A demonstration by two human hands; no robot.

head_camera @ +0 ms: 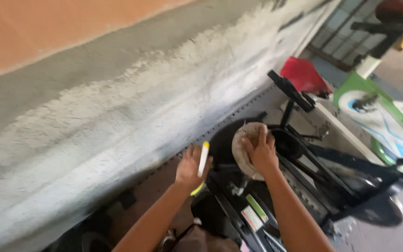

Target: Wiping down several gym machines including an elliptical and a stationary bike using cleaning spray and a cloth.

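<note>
A: What is gripped by the left hand (190,167)?

B: A slim white tool with a yellow tip (203,158) is held there, the fingers closed around its lower part. It is kept roughly upright, the yellow end rising above the grip; something yellow also shows just below the palm, though whether it belongs to the same tool cannot be told.

A: And by the right hand (260,154)?

B: A pale, worn cloth (244,145) is pressed under the spread fingers. The cloth is not pinched so much as pinned flat, the palm being laid over it against the black frame of an exercise bike (304,168). It bulges out to the left of the grip and a little above it.

A: Why is it held that way?

B: A flat palm seems suited to rubbing a surface, so wiping is judged likely. The tool is probably held clear, just to the left of the cloth, so that it stays out of the way of the working hand.

A: What lies beyond the grip?

B: A black handlebar part (289,91) is seen above the right hand, with a red seat-like shape (304,74) farther up. A green and white machine (378,116) stands well to the right. A rough grey wall (117,107) runs along to the left of both hands.
</note>
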